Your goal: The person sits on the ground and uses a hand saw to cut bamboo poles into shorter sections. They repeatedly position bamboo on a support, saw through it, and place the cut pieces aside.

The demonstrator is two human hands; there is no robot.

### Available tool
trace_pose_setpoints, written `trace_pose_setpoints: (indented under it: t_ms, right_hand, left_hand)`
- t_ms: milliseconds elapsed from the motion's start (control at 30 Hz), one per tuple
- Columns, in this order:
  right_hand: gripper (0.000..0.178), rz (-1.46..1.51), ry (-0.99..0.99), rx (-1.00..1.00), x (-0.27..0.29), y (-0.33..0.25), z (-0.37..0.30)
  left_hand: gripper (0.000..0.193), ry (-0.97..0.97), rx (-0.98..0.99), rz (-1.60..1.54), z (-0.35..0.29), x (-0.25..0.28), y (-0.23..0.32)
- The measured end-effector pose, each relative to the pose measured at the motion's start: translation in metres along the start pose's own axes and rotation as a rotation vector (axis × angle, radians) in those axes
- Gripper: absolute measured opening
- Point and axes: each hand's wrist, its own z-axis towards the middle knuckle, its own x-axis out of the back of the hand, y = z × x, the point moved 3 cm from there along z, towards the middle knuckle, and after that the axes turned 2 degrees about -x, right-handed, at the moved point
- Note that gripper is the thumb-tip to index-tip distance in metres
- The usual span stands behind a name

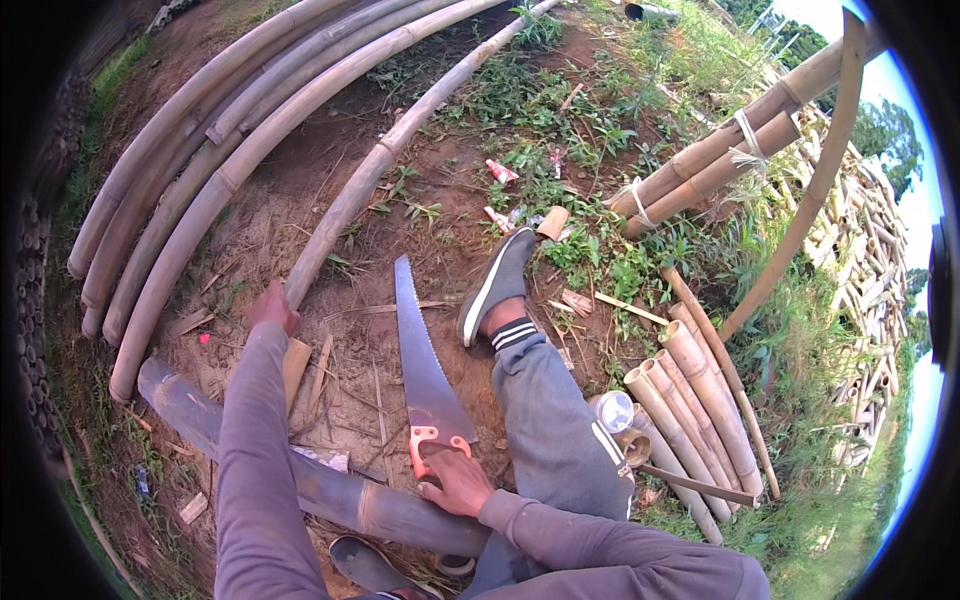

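Note:
My right hand (458,482) is closed round the orange handle of a handsaw (422,360). The saw's long toothed blade points away from me over the bare soil. At the near end of a long bamboo pole (360,185), my left hand (274,308) has its fingers round the pole, though they are partly hidden. That pole stretches away toward the upper middle. Below both forearms lies a thick dark bamboo log (340,495), partly covered by my left arm. A short piece of bamboo (295,370) is on the ground beside my left wrist.
Several long bamboo poles (225,180) lie at the left. Cut bamboo lengths (695,360) rest right of my leg, near a clear plastic container (613,411). Tied bamboo poles (700,160) stand at upper right, before a large bamboo heap (860,270). My shoe (495,280) is beyond the saw.

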Motion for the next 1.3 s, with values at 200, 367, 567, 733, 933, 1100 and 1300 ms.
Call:
trace_pose_setpoints:
  t_ms: [200, 367, 567, 733, 933, 1100, 1300]
  right_hand:
    - [0.049, 0.002, -0.040, -0.033, -0.004, 0.010, 0.010]
    - [0.041, 0.070, -0.007, -0.039, 0.008, 0.013, 0.028]
    - [0.039, 0.191, 0.175, -0.077, 0.036, 0.031, 0.031]
    - [0.040, 0.704, 0.309, -0.091, 0.063, 0.025, 0.072]
    - [0.110, 1.567, 0.042, -0.126, 0.121, -0.098, 0.152]
    - [0.046, 1.760, -0.149, -0.102, 0.065, -0.161, 0.170]
    - [0.042, 1.755, -0.426, -0.411, -0.079, -0.288, 0.075]
  left_hand:
    - [0.061, 0.158, -0.295, -0.186, -0.040, 0.076, -0.019]
    - [0.084, -0.203, -0.333, -0.769, -0.173, 0.130, 0.023]
    - [0.097, -0.537, -0.308, -0.964, -0.350, 0.140, -0.094]
    - [0.081, -0.452, 0.099, -0.519, -0.547, 0.093, -0.259]
    - [0.066, -0.370, 0.720, 0.129, -0.818, -0.022, -0.422]
    - [0.062, 0.399, 1.277, 0.291, -0.932, -0.041, -0.464]
    - [0.089, 1.073, 0.940, -1.787, -0.722, -0.093, -0.299]
